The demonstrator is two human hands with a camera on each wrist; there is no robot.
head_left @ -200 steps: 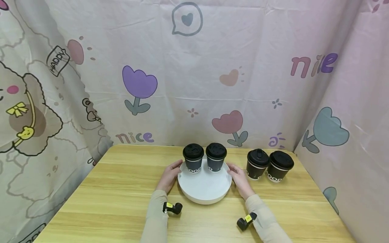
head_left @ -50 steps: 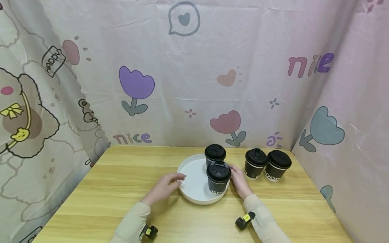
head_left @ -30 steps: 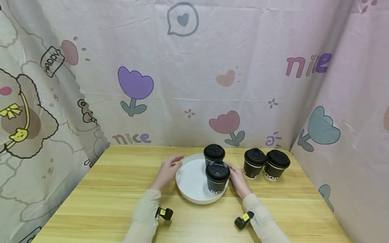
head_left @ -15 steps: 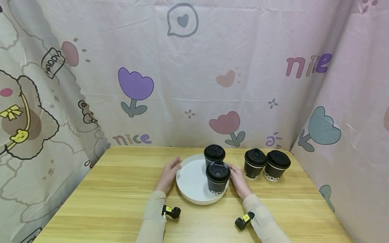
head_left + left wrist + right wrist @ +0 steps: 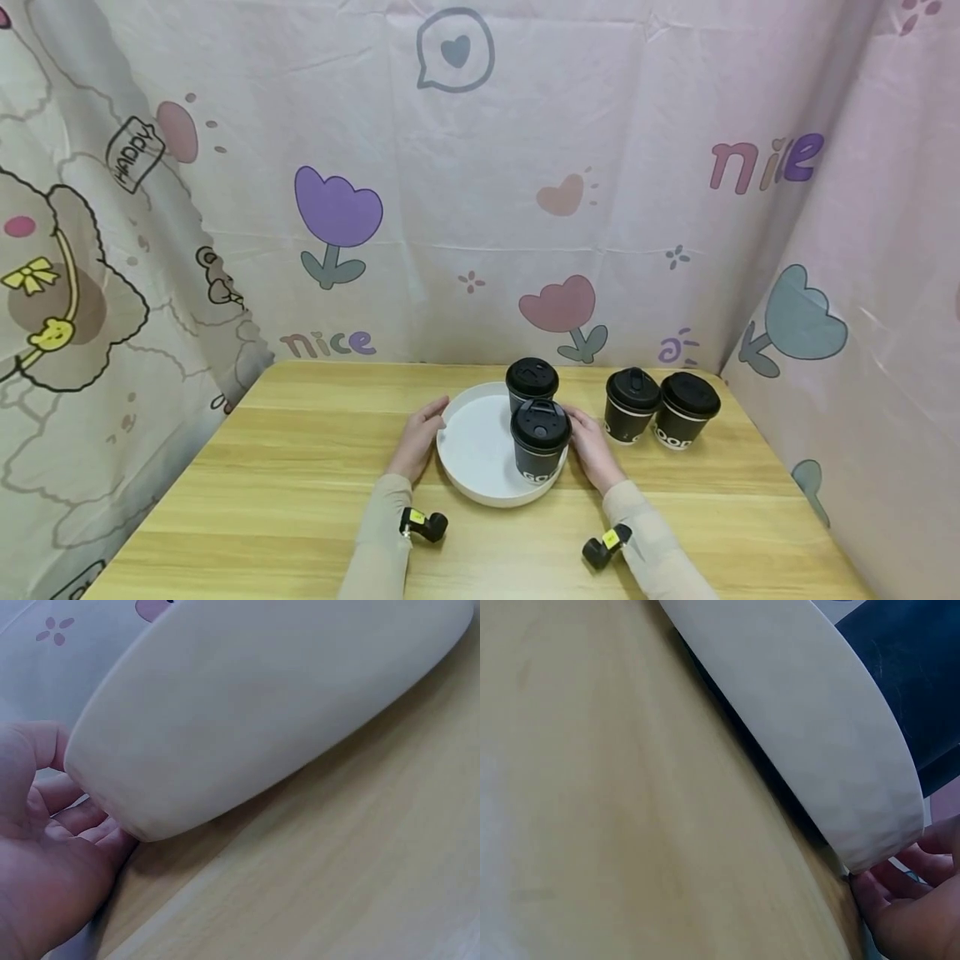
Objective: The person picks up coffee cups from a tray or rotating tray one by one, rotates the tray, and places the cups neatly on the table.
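A round white tray (image 5: 480, 454) with a low wall lies on the table before me in the head view. Two dark lidded paper coffee cups stand upright on its right part, the rear cup (image 5: 531, 379) partly hidden by the front cup (image 5: 540, 442). My left hand (image 5: 417, 437) grips the tray's left edge; in the left wrist view its thumb is at the rim and its fingers reach under the tray wall (image 5: 225, 720). At the right edge my right hand (image 5: 594, 450) holds the tray, fingers at its underside in the right wrist view, close beside the front cup.
Two more lidded coffee cups, a left one (image 5: 632, 404) and a right one (image 5: 686, 410), stand side by side on the table right of my right hand. The wooden table (image 5: 300, 467) ends at a printed curtain (image 5: 450, 192) behind and at both sides.
Since the earliest frame, the left cup on the tray has moved to the front right, before the other cup. My left hand has come back to the tray's left rim; the right hand stayed.
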